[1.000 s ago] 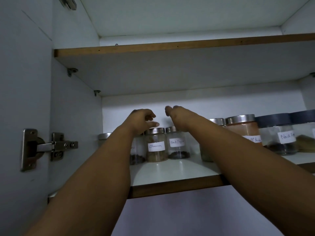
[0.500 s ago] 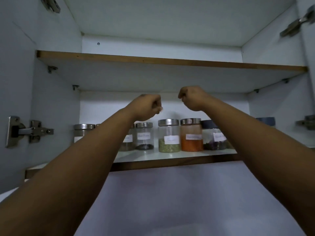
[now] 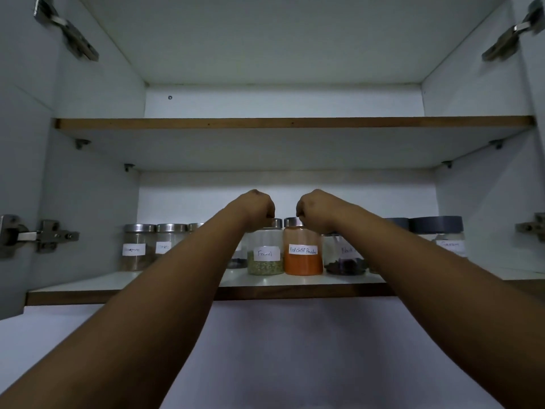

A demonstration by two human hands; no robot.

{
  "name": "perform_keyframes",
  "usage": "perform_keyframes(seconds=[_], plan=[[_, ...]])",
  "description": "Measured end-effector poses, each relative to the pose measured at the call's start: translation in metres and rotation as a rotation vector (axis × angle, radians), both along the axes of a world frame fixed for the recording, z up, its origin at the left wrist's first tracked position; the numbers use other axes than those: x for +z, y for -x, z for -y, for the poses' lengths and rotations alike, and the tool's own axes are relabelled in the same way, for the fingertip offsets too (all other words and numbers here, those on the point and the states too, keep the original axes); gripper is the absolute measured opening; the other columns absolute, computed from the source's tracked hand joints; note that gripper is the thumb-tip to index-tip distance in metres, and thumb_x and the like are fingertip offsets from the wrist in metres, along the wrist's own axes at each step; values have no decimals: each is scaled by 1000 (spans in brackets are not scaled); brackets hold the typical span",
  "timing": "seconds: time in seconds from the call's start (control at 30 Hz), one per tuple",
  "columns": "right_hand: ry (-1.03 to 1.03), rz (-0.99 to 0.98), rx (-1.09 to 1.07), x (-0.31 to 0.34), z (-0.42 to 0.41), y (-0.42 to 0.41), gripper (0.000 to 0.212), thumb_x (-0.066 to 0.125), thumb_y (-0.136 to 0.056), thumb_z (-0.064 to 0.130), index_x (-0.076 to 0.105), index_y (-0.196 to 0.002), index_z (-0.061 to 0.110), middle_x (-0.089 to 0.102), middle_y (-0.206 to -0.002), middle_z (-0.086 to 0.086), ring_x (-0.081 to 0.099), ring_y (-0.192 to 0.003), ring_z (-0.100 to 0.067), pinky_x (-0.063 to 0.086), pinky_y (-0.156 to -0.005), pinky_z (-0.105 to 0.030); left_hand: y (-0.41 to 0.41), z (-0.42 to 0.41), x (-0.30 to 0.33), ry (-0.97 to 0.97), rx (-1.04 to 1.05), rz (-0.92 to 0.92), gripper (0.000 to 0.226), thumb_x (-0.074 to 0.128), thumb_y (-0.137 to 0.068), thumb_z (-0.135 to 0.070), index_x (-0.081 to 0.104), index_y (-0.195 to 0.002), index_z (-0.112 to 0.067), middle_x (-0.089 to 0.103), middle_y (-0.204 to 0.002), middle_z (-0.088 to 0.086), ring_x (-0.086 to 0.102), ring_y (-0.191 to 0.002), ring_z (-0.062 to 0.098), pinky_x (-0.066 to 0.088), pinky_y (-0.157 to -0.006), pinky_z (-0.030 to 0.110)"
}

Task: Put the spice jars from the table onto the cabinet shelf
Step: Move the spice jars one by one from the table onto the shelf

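Resting curled left hand (image 3: 256, 208) on steel-lidded glass fennel jar (image 3: 265, 251), curled right hand (image 3: 315, 210) on steel-lidded orange chilli-powder jar (image 3: 303, 251); actual grip unclear, on white brown-edged cabinet shelf (image 3: 177, 286).

An upper shelf board (image 3: 295, 123) with a brown front edge is being carried on small metal pegs (image 3: 82, 143) at the side walls. Metal door hinges (image 3: 41, 235) are being shown mounted on both inner sides of the white carcass, two high up (image 3: 505, 39) and two lower. A small screw (image 3: 170, 97) is being seen in the back panel.
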State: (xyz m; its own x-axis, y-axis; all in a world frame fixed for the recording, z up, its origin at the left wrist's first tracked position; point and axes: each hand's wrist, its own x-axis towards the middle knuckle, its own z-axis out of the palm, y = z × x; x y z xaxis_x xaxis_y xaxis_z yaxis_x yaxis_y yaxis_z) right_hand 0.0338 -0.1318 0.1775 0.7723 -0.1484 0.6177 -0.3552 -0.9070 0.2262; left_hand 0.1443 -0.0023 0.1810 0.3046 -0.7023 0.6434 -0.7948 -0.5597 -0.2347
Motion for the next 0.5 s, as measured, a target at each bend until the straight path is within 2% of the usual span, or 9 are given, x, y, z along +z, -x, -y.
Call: perform_keyframes(seconds=[0.13, 0.3, 0.37, 0.4, 0.43, 0.47, 0.5], plan=[[36, -8, -27, 6, 4, -11, 26, 56, -93, 11, 65, -117, 10, 63, -115, -9, 60, -103, -23, 52, -87, -31, -7, 6, 9, 0, 7, -42, 21, 66, -89, -24, 75, -103, -10, 73, -101, 6, 65, -92, 19, 51, -84, 30], [51, -115, -135, 15, 7, -39, 24, 63, -90, 10, 65, -113, 6, 64, -112, -8, 61, -101, -20, 48, -80, -27, -30, 23, 5, -31, 40, -27, 23, 61, -92, -19, 72, -109, -8, 71, -107, 9, 63, -97, 21, 52, -89, 32], [61, -160, -202, 18, 8, -58, 9, 63, -91, 14, 64, -91, 4, 63, -94, -4, 58, -87, -18, 44, -73, -25, -44, 29, 3, -32, 38, -28, 24, 59, -93, -19, 70, -112, -9, 70, -111, 9, 62, -101, 22, 51, -91, 33], [68, -165, -228, 19, 10, -68, 18, 63, -91, 15, 58, -77, 5, 57, -82, -2, 53, -77, -16, 42, -72, -25, -50, 32, 2, -33, 42, -24, 25, 59, -93, -18, 70, -114, -9, 69, -112, 9, 61, -103, 22, 50, -92, 32], [101, -174, -248, 19, 11, -74, 24, 61, -92, 17, 55, -72, 7, 52, -76, -1, 50, -71, -15, 41, -72, -24, -57, 35, 1, -34, 48, -21, 26, 58, -94, -17, 69, -115, -10, 69, -114, 9, 61, -104, 23, 50, -92, 31], [131, -199, -270, 19, 15, -81, 21, 60, -93, 20, 59, -77, 6, 53, -79, -1, 51, -72, -15, 42, -72, -24, -64, 38, 1, -37, 50, -23, 26, 57, -94, -16, 69, -117, -10, 68, -116, 8, 61, -105, 23, 49, -92, 31], [152, -229, -280, 18, 19, -86, 18, 60, -93, 23, 65, -90, 5, 59, -89, -3, 55, -79, -17, 42, -72, -24, -70, 41, 1, -41, 52, -33, 27, 57, -94, -14, 68, -119, -11, 68, -118, 9, 61, -106, 23, 49, -93, 31]])
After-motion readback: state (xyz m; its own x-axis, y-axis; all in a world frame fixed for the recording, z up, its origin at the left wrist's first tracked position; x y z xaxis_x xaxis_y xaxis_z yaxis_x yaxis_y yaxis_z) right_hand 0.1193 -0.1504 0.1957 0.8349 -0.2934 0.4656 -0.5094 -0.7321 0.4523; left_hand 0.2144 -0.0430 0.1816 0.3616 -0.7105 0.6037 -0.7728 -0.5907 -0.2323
